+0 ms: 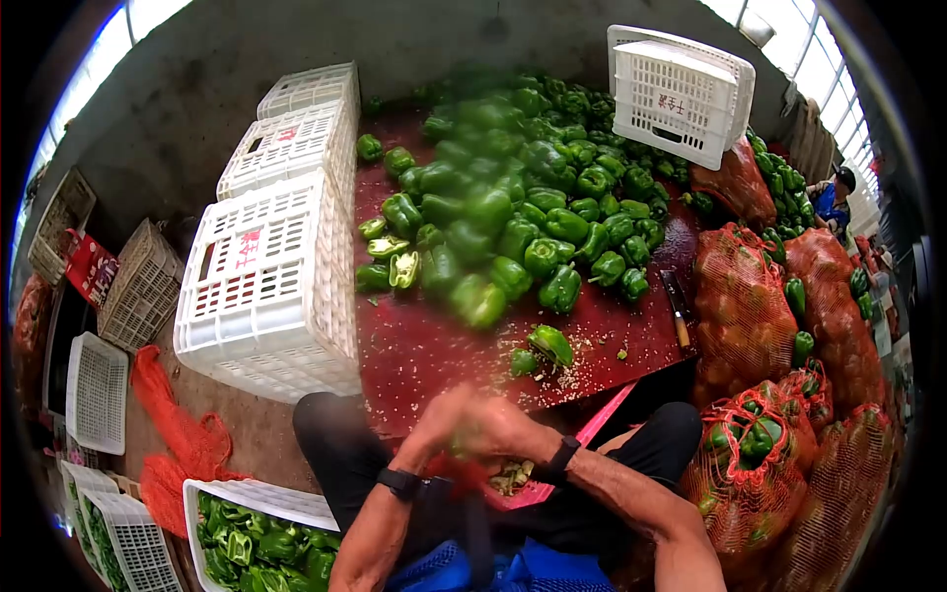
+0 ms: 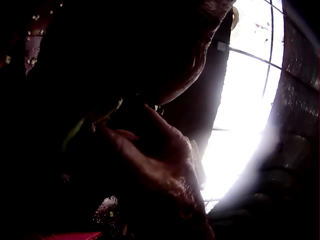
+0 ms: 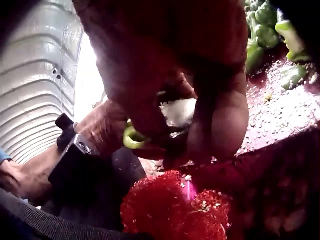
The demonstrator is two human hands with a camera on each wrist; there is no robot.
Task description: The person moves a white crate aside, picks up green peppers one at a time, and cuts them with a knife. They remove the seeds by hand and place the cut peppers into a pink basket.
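Observation:
Both hands meet over the lap at the near edge of the red tabletop, blurred in the head view. My left hand (image 1: 434, 422) and my right hand (image 1: 508, 431) grip a green bell pepper between them. In the right wrist view a curled green edge of the pepper (image 3: 133, 138) and pale flesh show between the fingers. My right hand (image 3: 175, 65) has its fingers bent down over it. The left wrist view is very dark, with a green sliver of pepper (image 2: 73, 135) by the fingertips. Most of the pepper is hidden by the hands.
A pile of green peppers (image 1: 552, 197) covers the red table (image 1: 434, 345). Cut peppers (image 1: 550, 343) and scattered seeds lie nearer. A knife (image 1: 681, 326) lies at the right edge. White crates (image 1: 261, 266) stand left, filled net bags (image 1: 740, 306) right. Beneath the hands is a pink-rimmed container (image 1: 602, 414) with scraps.

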